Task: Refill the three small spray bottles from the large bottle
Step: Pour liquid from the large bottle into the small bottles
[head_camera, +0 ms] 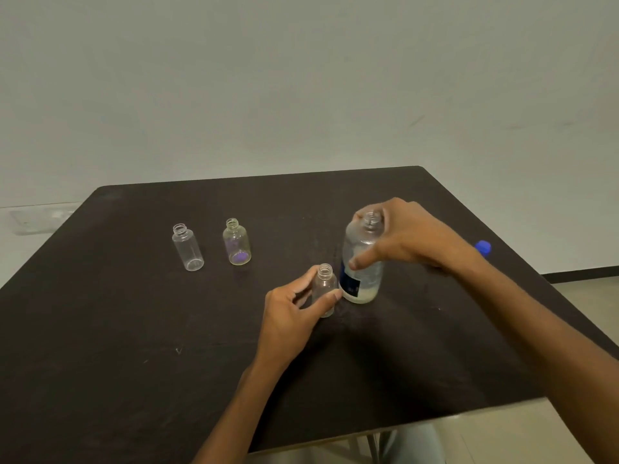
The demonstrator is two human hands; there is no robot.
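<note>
Your left hand (pixel 288 316) has its grip pinched on a small clear spray bottle (pixel 324 289), thumb on the right side and fingers on the left, with the bottle standing upright on the dark counter (pixel 134 329) and its threaded neck uncapped. Your right hand (pixel 405 236) reaches in from the right and wraps the top of the large bottle (pixel 361 262); the fingers curl round its open neck while the thumb presses the shoulder lower down. That large bottle stands upright just right of the small one, almost touching it, and shows a dark label near its base.

Two more small bottles stand uncapped farther left and well apart from your hands: a plain clear one (pixel 187 247) at the far left, and one with a purple patch at its bottom (pixel 237 242) to its right. A blue cap (pixel 483 247) lies by the counter's right edge.
</note>
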